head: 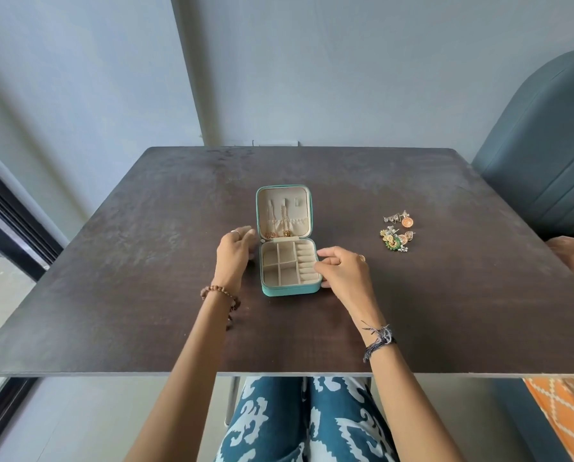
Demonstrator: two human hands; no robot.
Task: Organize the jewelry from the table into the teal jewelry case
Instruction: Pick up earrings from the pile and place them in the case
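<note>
The teal jewelry case lies open at the middle of the dark table, its lid folded back. Two gold necklaces hang inside the lid. The beige compartments and ring rolls in the base hold nothing I can see. My left hand hovers beside the case's left side near the hinge, fingers relaxed. My right hand grips the right wall of the base, fingers curled over the rim and thumb against the side. A heap of earrings lies on the table to the right.
A teal upholstered chair stands at the table's right side. Orange patterned cloth shows below the right front corner. A grey wall is behind the table, and a dark window frame runs along the left.
</note>
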